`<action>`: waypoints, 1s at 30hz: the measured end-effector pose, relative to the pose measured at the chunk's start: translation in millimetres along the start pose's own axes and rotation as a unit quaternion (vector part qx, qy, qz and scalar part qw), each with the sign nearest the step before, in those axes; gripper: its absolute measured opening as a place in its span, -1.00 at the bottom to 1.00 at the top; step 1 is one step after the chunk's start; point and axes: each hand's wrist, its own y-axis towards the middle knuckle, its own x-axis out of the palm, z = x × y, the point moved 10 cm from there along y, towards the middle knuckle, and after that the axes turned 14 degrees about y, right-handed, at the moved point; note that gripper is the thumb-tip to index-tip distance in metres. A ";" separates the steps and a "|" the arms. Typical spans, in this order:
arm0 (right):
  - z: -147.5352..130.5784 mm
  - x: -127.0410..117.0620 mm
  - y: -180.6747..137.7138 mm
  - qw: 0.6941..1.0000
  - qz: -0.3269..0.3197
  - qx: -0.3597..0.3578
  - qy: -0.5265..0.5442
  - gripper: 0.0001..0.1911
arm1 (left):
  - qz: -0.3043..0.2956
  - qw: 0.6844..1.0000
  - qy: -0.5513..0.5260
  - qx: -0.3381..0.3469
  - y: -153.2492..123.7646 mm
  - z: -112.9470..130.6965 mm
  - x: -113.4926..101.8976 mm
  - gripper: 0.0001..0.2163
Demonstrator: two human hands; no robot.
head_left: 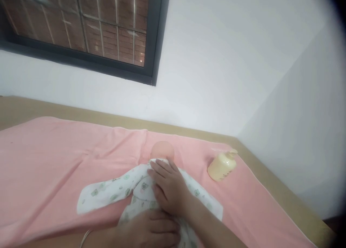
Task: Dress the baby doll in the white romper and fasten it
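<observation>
One white, green-printed, long-sleeved cloth garment [142,190] lies sleeves-spread on the pink cloth sheet [54,150], a smooth, rounded pinkish form [162,149] at its upper end. Apply light, even pressure; keep fabric flat. Right hand [172,188]: palm down, fingers extended toward that end. Left hand [152,227]: fingers bent, lower front; grip cannot be determined.

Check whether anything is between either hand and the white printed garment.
Nothing visible is. The right hand lies on the upper front of the white printed garment, and the left hand appears to rest lower down on it. The cream bottle stands off to the right, clear of both.
</observation>
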 end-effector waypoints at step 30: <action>-5.6 -13.1 -0.3 0.996 0.070 -0.048 0.041 -0.60 | 0.018 0.998 0.041 0.036 0.4 7.8 -6.4 -0.76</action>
